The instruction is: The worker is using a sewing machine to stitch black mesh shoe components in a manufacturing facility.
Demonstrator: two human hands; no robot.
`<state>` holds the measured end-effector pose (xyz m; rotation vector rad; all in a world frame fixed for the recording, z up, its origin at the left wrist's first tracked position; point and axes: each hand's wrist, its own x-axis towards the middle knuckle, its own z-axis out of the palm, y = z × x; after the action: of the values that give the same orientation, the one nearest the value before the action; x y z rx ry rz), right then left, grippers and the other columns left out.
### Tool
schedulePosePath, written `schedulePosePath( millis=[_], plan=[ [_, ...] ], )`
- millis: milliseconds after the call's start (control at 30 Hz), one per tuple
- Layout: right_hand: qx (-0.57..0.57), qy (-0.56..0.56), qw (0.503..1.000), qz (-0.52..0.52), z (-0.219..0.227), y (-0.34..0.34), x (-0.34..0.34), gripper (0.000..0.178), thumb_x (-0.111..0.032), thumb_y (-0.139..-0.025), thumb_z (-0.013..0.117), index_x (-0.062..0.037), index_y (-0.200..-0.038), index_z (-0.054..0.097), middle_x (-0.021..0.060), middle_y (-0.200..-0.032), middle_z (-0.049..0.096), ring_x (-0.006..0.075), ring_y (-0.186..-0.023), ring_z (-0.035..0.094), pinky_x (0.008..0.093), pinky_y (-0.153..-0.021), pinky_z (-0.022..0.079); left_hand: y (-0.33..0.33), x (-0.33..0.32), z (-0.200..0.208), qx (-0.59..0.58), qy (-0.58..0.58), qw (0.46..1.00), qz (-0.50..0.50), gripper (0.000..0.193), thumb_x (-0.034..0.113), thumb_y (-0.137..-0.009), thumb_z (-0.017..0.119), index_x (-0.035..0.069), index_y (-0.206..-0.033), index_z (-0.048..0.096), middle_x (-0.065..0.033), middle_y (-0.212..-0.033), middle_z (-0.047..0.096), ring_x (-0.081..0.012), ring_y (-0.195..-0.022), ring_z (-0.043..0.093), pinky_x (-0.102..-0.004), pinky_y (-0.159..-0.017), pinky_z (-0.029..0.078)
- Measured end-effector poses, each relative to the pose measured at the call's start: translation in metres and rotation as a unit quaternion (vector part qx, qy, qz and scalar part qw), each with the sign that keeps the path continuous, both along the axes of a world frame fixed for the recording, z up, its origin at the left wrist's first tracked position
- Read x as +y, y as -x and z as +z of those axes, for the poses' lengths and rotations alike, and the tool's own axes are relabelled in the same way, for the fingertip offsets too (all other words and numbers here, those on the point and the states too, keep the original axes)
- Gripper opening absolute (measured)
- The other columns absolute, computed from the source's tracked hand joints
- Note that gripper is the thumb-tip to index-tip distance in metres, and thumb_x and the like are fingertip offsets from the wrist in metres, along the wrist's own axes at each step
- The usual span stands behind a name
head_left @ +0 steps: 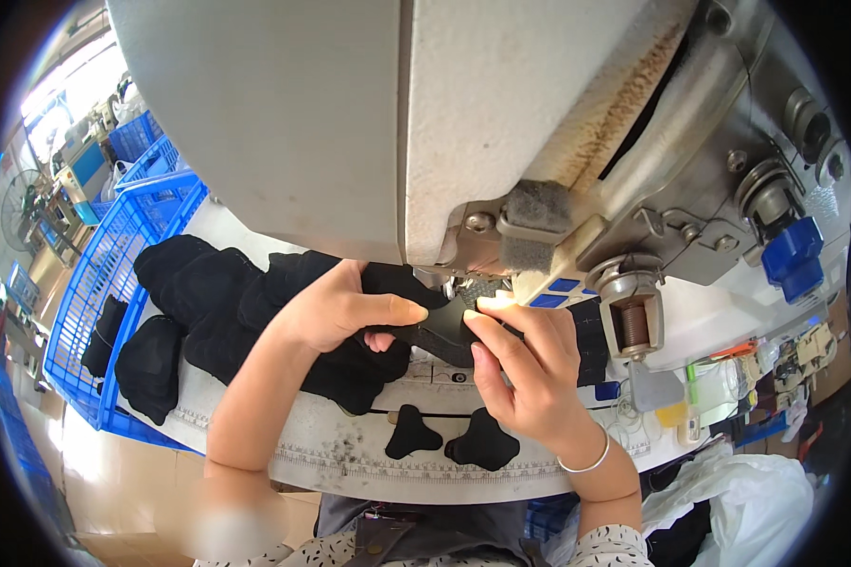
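Under the head of a sewing machine (pixel 293 123), both hands hold a black fabric piece (pixel 442 346) with a curved edge. My left hand (pixel 329 310) is closed on its left side, thumb on top and fingers partly underneath. From the right, my right hand (pixel 531 370) pinches the piece's upper edge between thumb and fingers, close to the presser foot area (pixel 463 286). The needle itself cannot be made out. Beside and behind my left hand lies a heap of black fabric pieces (pixel 219 302). Two small black cut pieces (pixel 412 432) rest on the table in front of my hands.
A blue plastic crate (pixel 93 317) stands against the table's left edge. The white table (pixel 350 477) carries a ruler strip near its front. Hanging low at right are a brown thread bobbin (pixel 631 323) and a blue knob (pixel 792 251). A white plastic bag (pixel 742 506) sits lower right.
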<state>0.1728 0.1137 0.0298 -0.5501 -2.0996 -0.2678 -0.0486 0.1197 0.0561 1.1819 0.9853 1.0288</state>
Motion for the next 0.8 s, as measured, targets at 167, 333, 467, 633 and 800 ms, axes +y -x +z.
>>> schedulePosePath(
  millis=[167, 333, 467, 633, 800],
  plan=[
    [0.005, -0.003, 1.000, 0.010, -0.002, 0.002, -0.001, 0.031, -0.003, -0.071, 0.065, -0.0010, -0.102, 0.066, 0.0114, -0.102, 0.063, 0.0281, -0.087, 0.058, 0.0369, -0.077, 0.045, 0.016, 0.022, 0.005, 0.075, -0.044, 0.992, -0.089, 0.020, 0.003, -0.074, 0.071, -0.005, -0.089, 0.062, -0.0054, -0.065, 0.059, -0.0103, -0.047, 0.051, -0.0228, -0.039, 0.038],
    [-0.003, -0.005, 1.000, 0.005, -0.004, 0.003, -0.003, 0.032, -0.004, -0.071, 0.064, -0.0005, -0.103, 0.066, 0.0117, -0.102, 0.062, 0.0291, -0.090, 0.058, 0.0388, -0.079, 0.045, 0.021, 0.037, 0.012, 0.137, 0.020, 0.979, -0.149, 0.018, 0.016, -0.079, 0.071, 0.001, -0.088, 0.068, -0.0034, -0.079, 0.065, -0.0088, -0.059, 0.051, -0.0219, -0.048, 0.036],
    [-0.001, -0.009, 1.000, 0.001, -0.004, 0.004, -0.004, 0.033, -0.004, -0.071, 0.065, -0.0001, -0.103, 0.066, 0.0118, -0.103, 0.062, 0.0293, -0.091, 0.058, 0.0395, -0.080, 0.045, 0.017, 0.038, 0.017, 0.074, -0.033, 0.988, -0.130, 0.018, 0.000, -0.069, 0.072, -0.002, -0.085, 0.064, -0.0062, -0.065, 0.059, -0.0097, -0.045, 0.048, -0.0221, -0.036, 0.035],
    [-0.003, -0.021, 1.000, -0.005, -0.005, 0.004, -0.004, 0.031, -0.005, -0.071, 0.065, 0.0002, -0.101, 0.065, 0.0121, -0.104, 0.062, 0.0294, -0.091, 0.058, 0.0402, -0.080, 0.044, 0.017, 0.043, 0.025, 0.100, -0.061, 0.986, -0.121, 0.017, -0.002, -0.069, 0.071, -0.002, -0.083, 0.063, -0.0061, -0.064, 0.059, -0.0098, -0.045, 0.048, -0.0223, -0.037, 0.036],
    [-0.007, -0.040, 0.999, -0.031, -0.008, 0.006, -0.003, 0.031, -0.005, -0.070, 0.066, -0.0001, -0.101, 0.065, 0.0120, -0.104, 0.062, 0.0295, -0.090, 0.058, 0.0404, -0.080, 0.044, 0.019, 0.049, 0.029, 0.103, -0.076, 0.986, -0.111, 0.016, -0.002, -0.069, 0.071, -0.003, -0.083, 0.063, -0.0060, -0.064, 0.058, -0.0098, -0.045, 0.048, -0.0223, -0.037, 0.036]
  ],
)
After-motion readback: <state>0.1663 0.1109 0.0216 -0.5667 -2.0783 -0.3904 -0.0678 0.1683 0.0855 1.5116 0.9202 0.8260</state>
